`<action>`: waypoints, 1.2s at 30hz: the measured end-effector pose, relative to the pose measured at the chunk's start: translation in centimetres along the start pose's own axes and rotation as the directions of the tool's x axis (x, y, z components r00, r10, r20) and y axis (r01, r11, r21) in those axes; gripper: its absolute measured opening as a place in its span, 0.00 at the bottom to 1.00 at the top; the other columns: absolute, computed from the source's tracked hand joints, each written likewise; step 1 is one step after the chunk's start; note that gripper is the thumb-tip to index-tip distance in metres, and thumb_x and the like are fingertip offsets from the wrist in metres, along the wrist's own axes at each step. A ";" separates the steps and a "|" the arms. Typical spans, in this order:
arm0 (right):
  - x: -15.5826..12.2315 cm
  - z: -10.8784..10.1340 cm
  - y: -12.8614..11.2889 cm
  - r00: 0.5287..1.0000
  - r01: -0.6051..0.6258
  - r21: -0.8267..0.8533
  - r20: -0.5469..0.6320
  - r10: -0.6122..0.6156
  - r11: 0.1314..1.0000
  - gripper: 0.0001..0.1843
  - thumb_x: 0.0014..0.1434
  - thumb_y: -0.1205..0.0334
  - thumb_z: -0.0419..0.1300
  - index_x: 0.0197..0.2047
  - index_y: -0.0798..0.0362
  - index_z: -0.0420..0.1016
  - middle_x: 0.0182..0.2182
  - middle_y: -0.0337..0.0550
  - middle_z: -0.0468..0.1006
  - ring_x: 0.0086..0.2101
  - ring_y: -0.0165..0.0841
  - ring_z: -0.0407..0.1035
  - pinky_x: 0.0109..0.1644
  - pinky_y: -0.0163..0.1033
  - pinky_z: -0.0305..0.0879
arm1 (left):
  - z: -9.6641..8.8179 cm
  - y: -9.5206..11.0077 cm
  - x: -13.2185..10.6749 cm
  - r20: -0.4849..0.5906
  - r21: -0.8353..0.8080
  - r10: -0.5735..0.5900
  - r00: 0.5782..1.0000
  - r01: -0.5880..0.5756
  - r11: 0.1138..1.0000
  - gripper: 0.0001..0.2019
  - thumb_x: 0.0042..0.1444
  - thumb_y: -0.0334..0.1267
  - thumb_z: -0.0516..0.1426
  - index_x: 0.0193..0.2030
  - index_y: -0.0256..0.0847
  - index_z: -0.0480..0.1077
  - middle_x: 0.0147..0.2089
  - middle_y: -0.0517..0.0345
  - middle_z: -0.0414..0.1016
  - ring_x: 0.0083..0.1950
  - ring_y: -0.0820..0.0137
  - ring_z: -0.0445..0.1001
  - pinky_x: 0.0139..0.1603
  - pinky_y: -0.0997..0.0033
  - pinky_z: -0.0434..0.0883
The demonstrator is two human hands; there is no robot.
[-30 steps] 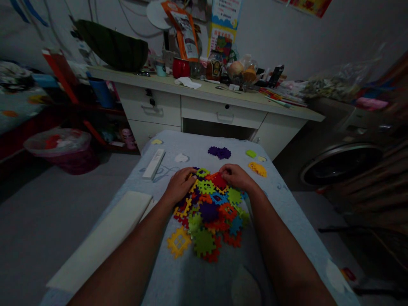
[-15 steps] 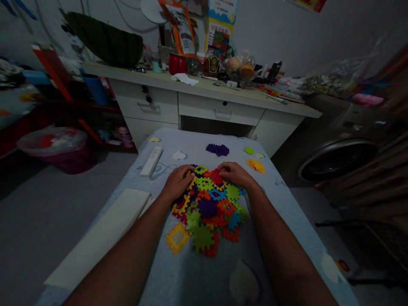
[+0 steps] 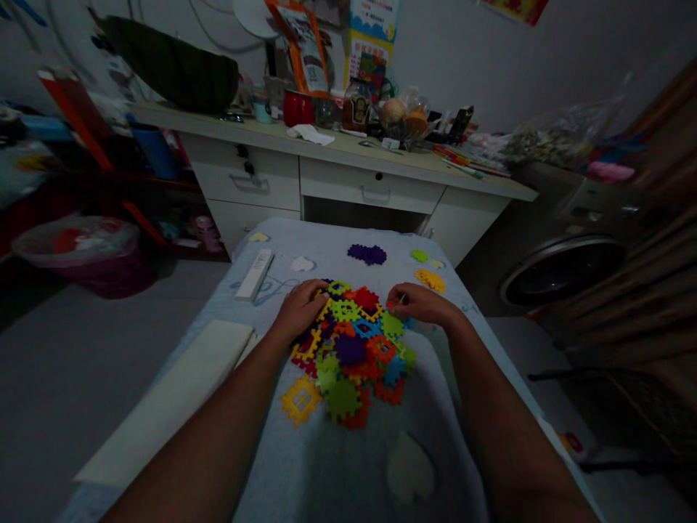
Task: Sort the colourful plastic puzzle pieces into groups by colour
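A heap of colourful plastic interlocking tiles (image 3: 348, 349) with toothed edges lies on the cloth-covered table. My left hand (image 3: 301, 311) rests along the heap's upper left side, its fingers lying over the tiles there. At the upper right of the heap, my right hand (image 3: 418, 302) is closed in a pinch on a small orange-red tile (image 3: 390, 306), mostly hidden by the fingers. A red tile (image 3: 366, 298) lies on the heap between the hands. Farther back are joined purple tiles (image 3: 367, 254), a green tile (image 3: 419, 256) and yellow tiles (image 3: 430, 280).
A white narrow box (image 3: 255, 274) and a long cream-coloured board (image 3: 168, 399) lie on the left of the table. Behind stands a white desk (image 3: 245, 163) crowded with jars and bags. A washing machine (image 3: 555, 254) is at right, a lined bin (image 3: 87, 258) at left.
My right hand has moved right, off the red tile, which stays on the heap; a small orange-red tile now shows at its fingertips. My left hand has stayed on the heap. The view has shifted slightly.
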State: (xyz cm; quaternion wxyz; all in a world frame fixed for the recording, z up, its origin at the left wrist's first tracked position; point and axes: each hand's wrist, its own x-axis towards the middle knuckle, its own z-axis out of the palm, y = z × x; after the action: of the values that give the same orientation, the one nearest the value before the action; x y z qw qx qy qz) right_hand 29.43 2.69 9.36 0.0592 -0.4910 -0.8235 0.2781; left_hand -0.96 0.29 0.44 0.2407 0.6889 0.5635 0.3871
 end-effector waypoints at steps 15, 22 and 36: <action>-3.2 3.7 3.6 0.969 -0.062 0.124 -0.232 0.089 0.990 0.19 0.48 0.67 0.64 0.46 0.53 0.75 0.42 0.44 0.75 0.40 0.35 0.68 0.47 0.40 0.65 | 0.0 -0.1 -0.1 0.011 -0.026 -0.017 1.000 0.018 1.000 0.17 0.57 0.47 0.52 0.49 0.46 0.73 0.52 0.54 0.76 0.54 0.60 0.72 0.56 0.59 0.69; -3.5 3.9 5.0 0.948 -0.040 0.539 -0.246 0.203 0.841 0.18 0.48 0.55 0.63 0.42 0.54 0.74 0.29 0.36 0.73 0.27 0.29 0.65 0.31 0.35 0.61 | -0.1 -0.1 0.0 0.014 -0.040 -0.009 1.000 0.010 0.999 0.18 0.57 0.48 0.52 0.49 0.45 0.73 0.53 0.54 0.76 0.55 0.60 0.72 0.57 0.58 0.68; -5.2 2.8 11.8 0.438 -0.199 0.439 -0.760 0.480 0.876 0.19 0.49 0.53 0.55 0.39 0.56 0.76 0.26 0.40 0.70 0.28 0.34 0.64 0.32 0.38 0.61 | -0.1 -0.1 -0.1 0.027 -0.071 -0.040 0.999 0.042 0.997 0.19 0.57 0.50 0.52 0.49 0.45 0.72 0.53 0.54 0.76 0.55 0.60 0.73 0.56 0.61 0.69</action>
State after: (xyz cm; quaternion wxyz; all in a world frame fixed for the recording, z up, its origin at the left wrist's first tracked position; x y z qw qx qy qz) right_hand 40.22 1.44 1.86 0.4668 -0.7052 -0.5195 0.1220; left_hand -1.13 0.26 0.38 0.2802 0.6730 0.5604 0.3930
